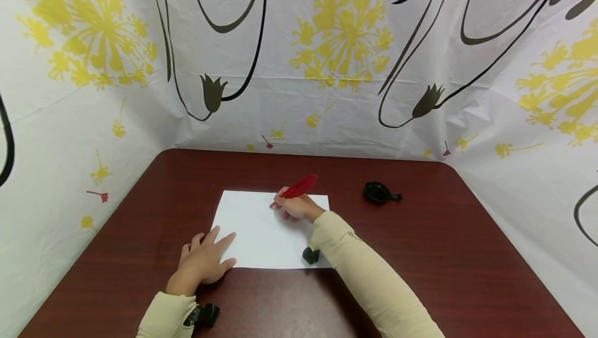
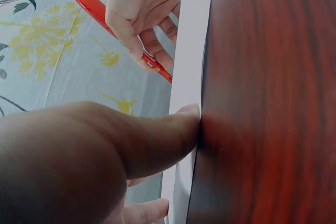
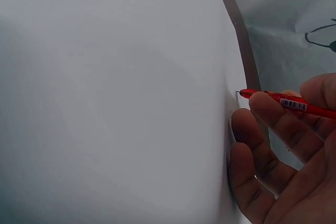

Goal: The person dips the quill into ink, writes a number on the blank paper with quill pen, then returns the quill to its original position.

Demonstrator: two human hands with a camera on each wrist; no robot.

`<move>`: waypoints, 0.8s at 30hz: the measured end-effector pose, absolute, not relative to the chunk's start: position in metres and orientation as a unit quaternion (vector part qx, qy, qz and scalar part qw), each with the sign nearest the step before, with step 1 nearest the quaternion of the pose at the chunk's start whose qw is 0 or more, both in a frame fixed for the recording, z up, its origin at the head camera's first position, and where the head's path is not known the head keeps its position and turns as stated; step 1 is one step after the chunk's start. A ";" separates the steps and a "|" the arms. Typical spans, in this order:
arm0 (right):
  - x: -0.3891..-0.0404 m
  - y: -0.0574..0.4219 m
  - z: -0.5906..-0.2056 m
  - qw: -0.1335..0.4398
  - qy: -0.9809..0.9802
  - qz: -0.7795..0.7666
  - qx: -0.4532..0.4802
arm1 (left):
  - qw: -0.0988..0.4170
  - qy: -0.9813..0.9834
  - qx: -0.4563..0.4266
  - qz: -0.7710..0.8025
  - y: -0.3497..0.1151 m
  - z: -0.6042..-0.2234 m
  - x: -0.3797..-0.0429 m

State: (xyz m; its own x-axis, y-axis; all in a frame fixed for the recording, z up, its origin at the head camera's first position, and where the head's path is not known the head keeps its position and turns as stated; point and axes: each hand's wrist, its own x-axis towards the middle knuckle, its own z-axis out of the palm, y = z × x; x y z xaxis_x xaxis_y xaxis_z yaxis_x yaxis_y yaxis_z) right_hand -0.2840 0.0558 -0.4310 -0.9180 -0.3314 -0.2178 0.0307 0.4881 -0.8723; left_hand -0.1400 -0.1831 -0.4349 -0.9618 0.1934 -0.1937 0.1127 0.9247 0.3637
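A white sheet of paper (image 1: 254, 234) lies on the dark red-brown table. My right hand (image 1: 295, 207) pinches a red feather-topped pen (image 1: 301, 186) over the upper right part of the sheet. In the right wrist view the pen (image 3: 291, 103) shows a barcode label, and its tip is at the paper surface. My left hand (image 1: 203, 260) lies with fingers spread on the lower left corner of the sheet. In the left wrist view its thumb (image 2: 163, 137) presses on the paper's near edge. No marks on the paper can be made out.
A small dark green or black dish-like object with a short stem (image 1: 379, 192) sits on the table (image 1: 420, 255) right of the paper. Patterned white cloth (image 1: 289, 57) hangs behind and beside the table. A black wrist camera (image 1: 205, 315) is by the left cuff.
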 end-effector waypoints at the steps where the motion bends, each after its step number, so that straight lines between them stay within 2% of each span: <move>1: -0.284 0.056 -0.431 0.180 0.844 -0.498 -0.089 | 0.113 0.974 0.079 0.178 -0.183 -0.435 -0.140; 16: -0.283 0.055 -0.429 0.174 0.846 -0.494 -0.094 | 0.101 0.973 0.077 0.194 -0.180 -0.435 -0.142; 21: -0.283 0.055 -0.429 0.176 0.843 -0.500 -0.090 | 0.102 0.977 0.083 0.170 -0.181 -0.428 -0.151; 24: -0.283 0.056 -0.430 0.181 0.840 -0.504 -0.089 | 0.083 0.981 0.105 0.143 -0.181 -0.427 -0.161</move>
